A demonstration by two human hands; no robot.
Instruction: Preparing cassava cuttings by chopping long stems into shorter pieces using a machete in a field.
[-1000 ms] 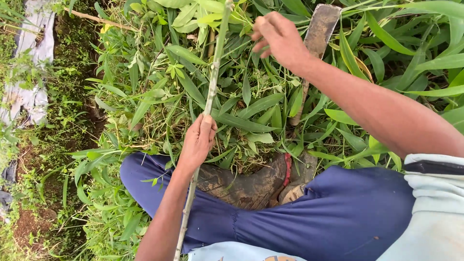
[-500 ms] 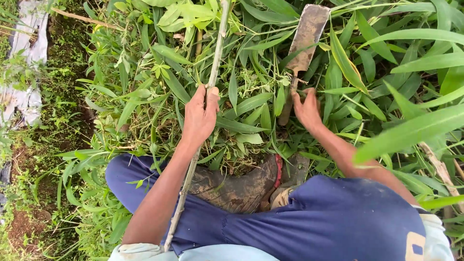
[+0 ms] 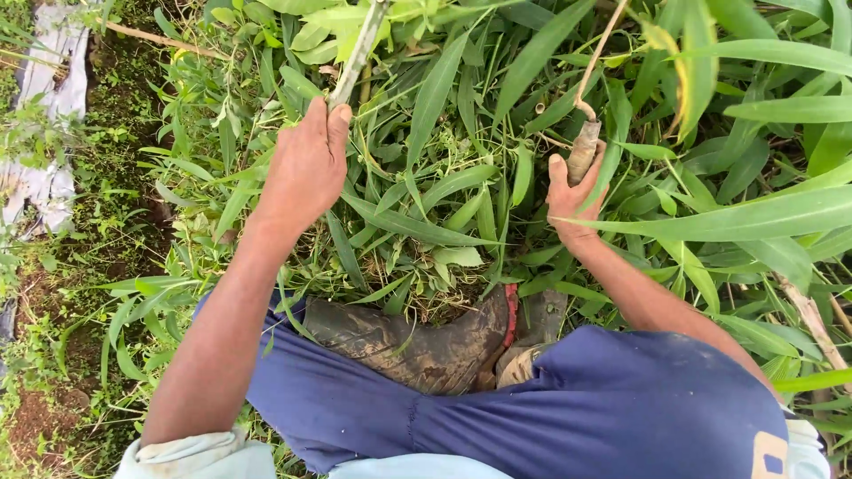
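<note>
Both hands have slid higher since the prior frame: left hand [image 3: 306,168] w/ fingers clamped on a pale green stalk [image 3: 359,53], right hand [image 3: 571,197] wrapped round a muddy tool handle [image 3: 583,151], amid dense leaves [image 3: 444,204] above a mud-caked boot [image 3: 417,341].

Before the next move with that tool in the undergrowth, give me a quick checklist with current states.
1. Left hand gripping the thin green stalk: ok, fingers wrapped round it.
2. Right hand closed on the worn tool handle: ok.
3. Working end of the tool in view: not ok, hidden by leaves.
4. Muddy boot apart from both hands: ok, it sits lower, near the trousers.
5. Base of the stalk visible: cannot tell, dense grass blades cover the ground.
6. Left hand away from the handle: ok, leaves lie between them.
</note>
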